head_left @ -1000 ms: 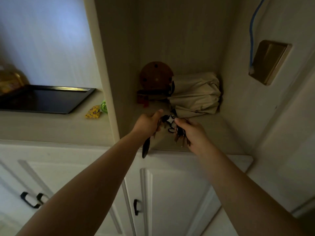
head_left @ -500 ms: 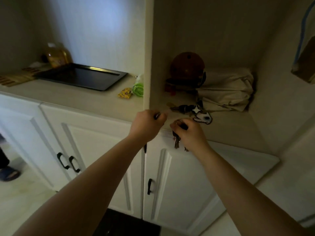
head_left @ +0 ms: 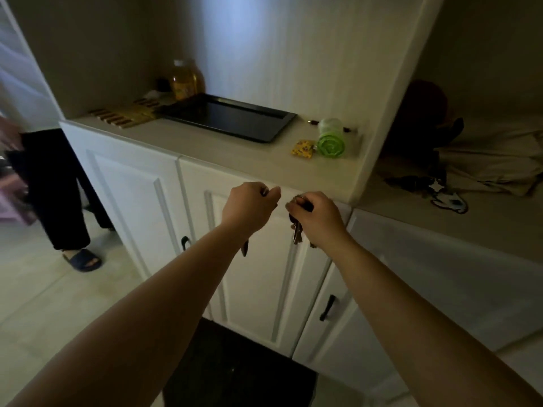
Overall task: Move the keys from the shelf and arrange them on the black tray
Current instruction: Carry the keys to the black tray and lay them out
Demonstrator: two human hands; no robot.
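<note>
Both hands (head_left: pixel 282 212) leftward with keys (head_left: pixel 296 233)

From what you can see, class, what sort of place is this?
Probably a home entryway or hallway: white cabinets with a counter, a black tray, and keys held in the right hand.

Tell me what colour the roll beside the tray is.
Light green roll, clearest in the head view.

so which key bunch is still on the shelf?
The dark bunch with the black-and-white charm, lying on the shelf in front of the beige cloth. The other two hang from the left hand and right hand.
</note>
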